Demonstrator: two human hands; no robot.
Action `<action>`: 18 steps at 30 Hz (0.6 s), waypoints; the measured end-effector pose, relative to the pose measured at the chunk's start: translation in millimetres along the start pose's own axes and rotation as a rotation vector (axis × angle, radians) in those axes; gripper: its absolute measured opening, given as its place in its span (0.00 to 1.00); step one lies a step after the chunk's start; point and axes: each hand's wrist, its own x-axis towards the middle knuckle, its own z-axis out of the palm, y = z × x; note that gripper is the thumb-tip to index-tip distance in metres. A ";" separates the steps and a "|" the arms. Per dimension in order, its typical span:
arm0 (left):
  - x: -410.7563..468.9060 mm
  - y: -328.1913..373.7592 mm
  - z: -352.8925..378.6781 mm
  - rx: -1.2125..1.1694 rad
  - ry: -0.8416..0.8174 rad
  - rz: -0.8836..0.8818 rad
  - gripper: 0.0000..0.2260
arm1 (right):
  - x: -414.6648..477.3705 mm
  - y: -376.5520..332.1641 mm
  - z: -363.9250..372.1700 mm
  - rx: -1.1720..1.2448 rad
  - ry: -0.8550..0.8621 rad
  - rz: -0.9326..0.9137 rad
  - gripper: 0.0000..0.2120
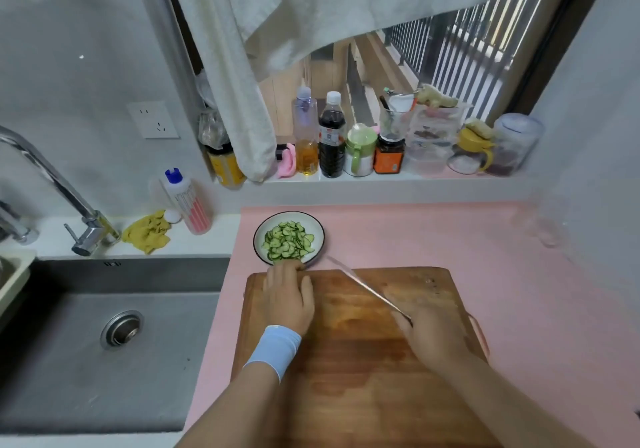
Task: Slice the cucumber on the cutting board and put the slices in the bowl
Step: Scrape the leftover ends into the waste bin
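A white bowl with a dark rim stands on the pink mat just beyond the wooden cutting board. It holds a heap of thin cucumber slices. My left hand lies flat on the board's far left corner, fingertips at the bowl's near rim. My right hand grips the handle of a knife; its blade slants up and left over the board, tip near the bowl. No uncut cucumber shows on the board.
A steel sink and tap lie to the left. A yellow cloth and a bottle sit behind the sink. Several bottles and jars line the window ledge. The pink mat extends right to the wall.
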 end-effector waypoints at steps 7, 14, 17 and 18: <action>-59.7 12.9 26.4 0.086 -0.240 0.288 0.14 | -33.1 42.0 44.1 0.093 0.002 -0.189 0.23; -92.9 7.6 34.5 0.131 -0.370 0.302 0.19 | -51.8 54.2 50.9 0.007 0.012 -0.220 0.24; -100.0 7.4 32.8 0.084 -0.253 0.242 0.26 | -59.8 59.2 42.0 0.106 -0.045 -0.125 0.22; -101.4 7.8 33.0 0.087 -0.237 0.183 0.28 | -59.2 61.7 39.6 0.146 -0.028 -0.072 0.20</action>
